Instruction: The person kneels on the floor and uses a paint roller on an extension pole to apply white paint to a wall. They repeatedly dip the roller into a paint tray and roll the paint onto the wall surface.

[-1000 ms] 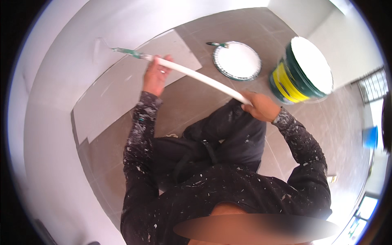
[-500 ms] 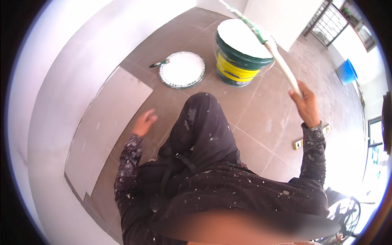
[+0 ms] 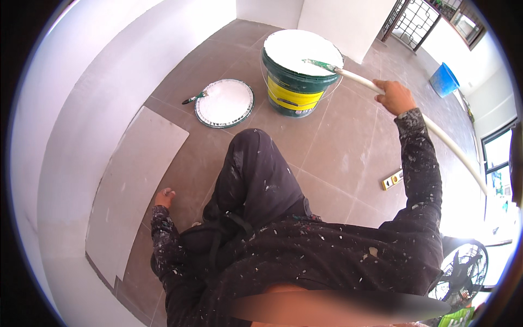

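My right hand (image 3: 395, 98) is wrapped round a long white pole (image 3: 455, 143) that slants up behind my forearm toward the right wall. At its far end is a green, paint-smeared tip (image 3: 320, 65), over the white paint (image 3: 297, 48) in a large dark green bucket with a yellow band (image 3: 294, 97); whether it dips in I cannot tell. Low at my left side, my left hand (image 3: 164, 198) hangs near the floor with fingers loosely bent, nothing visible in it. Left of the bucket lies a round lid coated in white (image 3: 226, 103), a small green-handled paintbrush (image 3: 194, 98) resting on its edge.
A pale flat board (image 3: 139, 147) lies along the left wall. To the right are a yellow spirit level (image 3: 392, 180) on the tiled floor, a blue bucket (image 3: 445, 80) by the far wall, and a black fan (image 3: 466, 268) near my right elbow. A metal gate (image 3: 415, 24) stands at the back.
The pole's tip has come down from above the bucket to the paint, and the pole's other end now shows behind my right arm. My left hand has drawn back and lower.
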